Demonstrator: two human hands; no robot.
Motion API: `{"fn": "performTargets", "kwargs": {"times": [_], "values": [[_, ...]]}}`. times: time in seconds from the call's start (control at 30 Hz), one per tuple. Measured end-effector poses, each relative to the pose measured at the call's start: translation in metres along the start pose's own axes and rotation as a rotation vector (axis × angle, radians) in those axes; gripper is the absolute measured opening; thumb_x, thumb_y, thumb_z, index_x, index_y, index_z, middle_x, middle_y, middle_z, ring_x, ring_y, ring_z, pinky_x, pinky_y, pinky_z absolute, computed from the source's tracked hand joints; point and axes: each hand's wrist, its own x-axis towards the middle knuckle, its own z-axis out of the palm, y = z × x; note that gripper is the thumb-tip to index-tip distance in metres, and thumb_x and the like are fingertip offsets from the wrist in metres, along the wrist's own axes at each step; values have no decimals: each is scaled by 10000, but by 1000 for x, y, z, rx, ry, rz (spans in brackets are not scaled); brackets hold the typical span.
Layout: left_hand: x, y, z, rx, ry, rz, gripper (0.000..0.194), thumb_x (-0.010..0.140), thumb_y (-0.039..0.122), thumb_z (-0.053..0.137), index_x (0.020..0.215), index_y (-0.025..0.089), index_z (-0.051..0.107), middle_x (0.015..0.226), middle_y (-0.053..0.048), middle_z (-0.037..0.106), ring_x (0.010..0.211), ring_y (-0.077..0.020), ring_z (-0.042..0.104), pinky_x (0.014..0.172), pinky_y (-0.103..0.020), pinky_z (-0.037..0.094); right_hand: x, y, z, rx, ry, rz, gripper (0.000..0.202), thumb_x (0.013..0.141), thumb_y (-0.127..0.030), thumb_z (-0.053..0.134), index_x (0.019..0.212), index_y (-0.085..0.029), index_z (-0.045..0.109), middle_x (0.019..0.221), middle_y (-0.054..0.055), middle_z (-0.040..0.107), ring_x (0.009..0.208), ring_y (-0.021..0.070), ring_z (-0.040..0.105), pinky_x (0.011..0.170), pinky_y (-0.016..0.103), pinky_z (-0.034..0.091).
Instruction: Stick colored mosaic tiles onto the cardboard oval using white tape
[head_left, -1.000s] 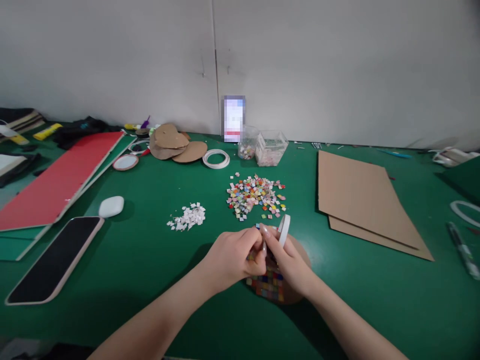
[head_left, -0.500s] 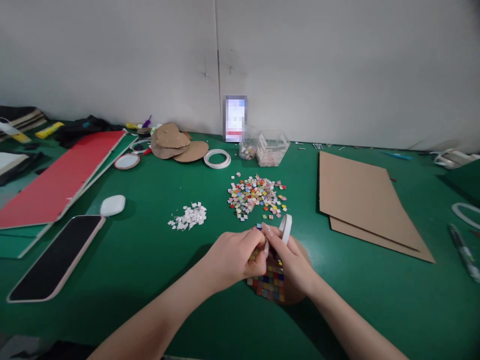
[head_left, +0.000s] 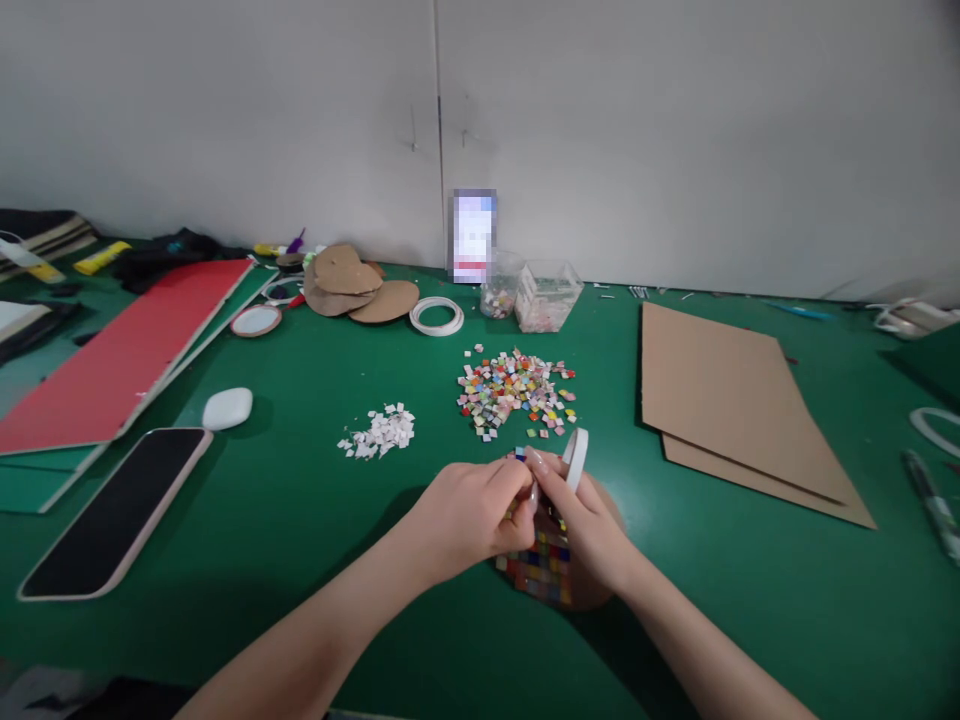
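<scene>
the right hand (head_left: 589, 520) loops fingers through a white ring-shaped roll of tape (head_left: 576, 459); the left hand (head_left: 469, 510) pinches close against it, contents hidden. both hover over the round cardboard piece with colourful square tiles (head_left: 546, 573), near the green worktop's (head_left: 300, 520) front edge.

"Where does the camera look from?"
"The head, facing forward and down over the table (head_left: 285, 530) to the wall (head_left: 637, 140)."
"How near?"
"Near the left hand (head_left: 476, 508) and right hand (head_left: 581, 510)."
</scene>
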Motion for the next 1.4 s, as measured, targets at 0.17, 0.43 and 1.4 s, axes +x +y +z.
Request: {"fn": "performTargets", "kwargs": {"times": [0.17,0.43,1.4], "values": [[-1,0,0,-18,-1,-17,115,759,136,371,660,186,401,516,57,390,447,-83,372,431,-204,275,-1,0,1,-15,10,-7,310,809,-498,516,720,-214,603,664,-11,572,698,149,544,679,238,450],[-1,3,-3,-170,-75,-119,93,757,147,394,677,189,376,536,71,357,440,-65,332,426,-187,251,-1,3,1,40,13,-2,342,793,-520,524,703,-199,597,629,-14,517,641,129,503,562,207,428],[0,6,-8,-293,-135,-215,90,684,147,450,660,192,376,526,72,391,445,-64,356,438,-172,289,-2,4,3,184,-27,47,260,824,-440,532,736,-197,566,674,-20,471,642,119,443,591,217,398]]}}
